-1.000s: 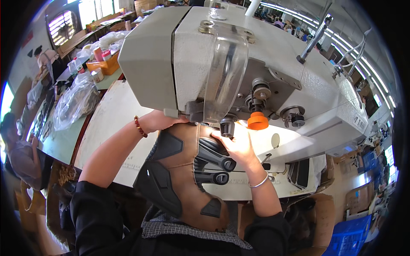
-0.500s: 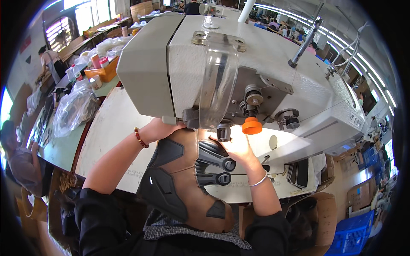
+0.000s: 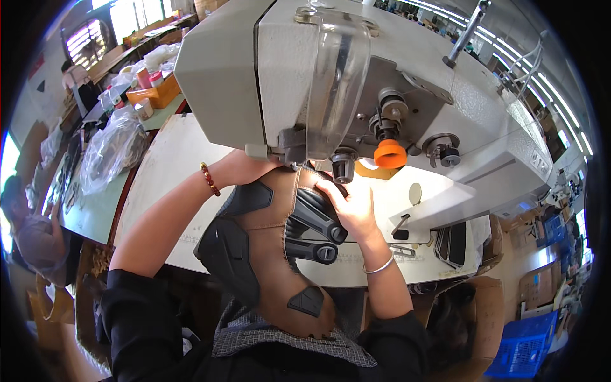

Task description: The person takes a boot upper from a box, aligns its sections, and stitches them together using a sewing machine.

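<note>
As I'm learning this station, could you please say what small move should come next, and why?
Perhaps ease the brown boot upper along beneath the sewing machine's head: its top edge lies there, with the left hand and right hand on either side.

A sewing machine (image 3: 286, 76) and cluttered worktable (image 3: 95, 213) show a workshop

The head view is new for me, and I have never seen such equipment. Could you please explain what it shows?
This view comes from a fisheye camera on the person's head, looking down, so straight edges bend. The big pale machine appears to be an industrial sewing machine. There is no robot: the bare right hand holds a brown and black boot-shaped piece by its far end, under the machine; the left hand is at its left edge, grip partly hidden. On the white table, to the right, lie dark flat pieces.
</note>
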`<move>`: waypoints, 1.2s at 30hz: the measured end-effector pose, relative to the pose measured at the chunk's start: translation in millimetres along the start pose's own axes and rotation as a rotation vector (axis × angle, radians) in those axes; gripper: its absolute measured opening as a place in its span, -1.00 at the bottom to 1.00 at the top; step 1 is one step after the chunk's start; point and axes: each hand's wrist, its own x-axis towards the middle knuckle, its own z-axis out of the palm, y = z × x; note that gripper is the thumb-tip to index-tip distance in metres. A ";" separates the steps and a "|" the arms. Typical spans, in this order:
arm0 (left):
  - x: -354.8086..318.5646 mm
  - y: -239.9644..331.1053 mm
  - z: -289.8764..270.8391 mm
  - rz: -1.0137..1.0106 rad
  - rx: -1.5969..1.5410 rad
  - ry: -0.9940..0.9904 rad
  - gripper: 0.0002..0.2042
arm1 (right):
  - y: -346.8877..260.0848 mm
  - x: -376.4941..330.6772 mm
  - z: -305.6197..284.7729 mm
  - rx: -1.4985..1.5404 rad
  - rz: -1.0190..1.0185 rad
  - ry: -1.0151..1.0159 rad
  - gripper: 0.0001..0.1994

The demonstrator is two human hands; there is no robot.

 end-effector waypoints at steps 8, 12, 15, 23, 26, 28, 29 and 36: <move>-9.4 -2.7 12.3 0.040 0.074 0.130 -0.79 | 12.1 7.8 -3.7 0.064 0.010 -0.131 -0.83; -7.5 -5.0 6.3 0.002 0.056 0.005 -0.80 | 16.7 1.8 0.4 0.007 -0.091 -0.081 -0.85; -2.2 -11.3 5.4 0.123 0.050 0.022 -0.83 | 23.4 -3.2 9.2 0.022 -0.166 0.002 -0.87; 1.7 -36.5 4.2 0.181 0.048 0.002 -0.76 | -0.2 -11.2 16.7 -0.101 -0.090 0.056 -0.90; -9.0 -2.6 -3.0 0.108 0.216 0.003 -0.75 | -13.0 -24.0 37.9 -0.241 -0.178 0.338 -0.85; -17.8 35.7 -7.0 0.043 0.277 0.050 -0.73 | -16.6 -50.8 59.4 -0.033 0.008 0.375 -0.72; -28.8 33.4 -8.1 0.093 0.370 0.048 -0.63 | -20.9 -55.4 73.7 0.256 0.056 0.449 -0.65; -76.4 51.9 23.5 0.108 0.231 0.206 -0.48 | -11.8 -66.4 65.5 0.533 0.447 -0.259 -0.73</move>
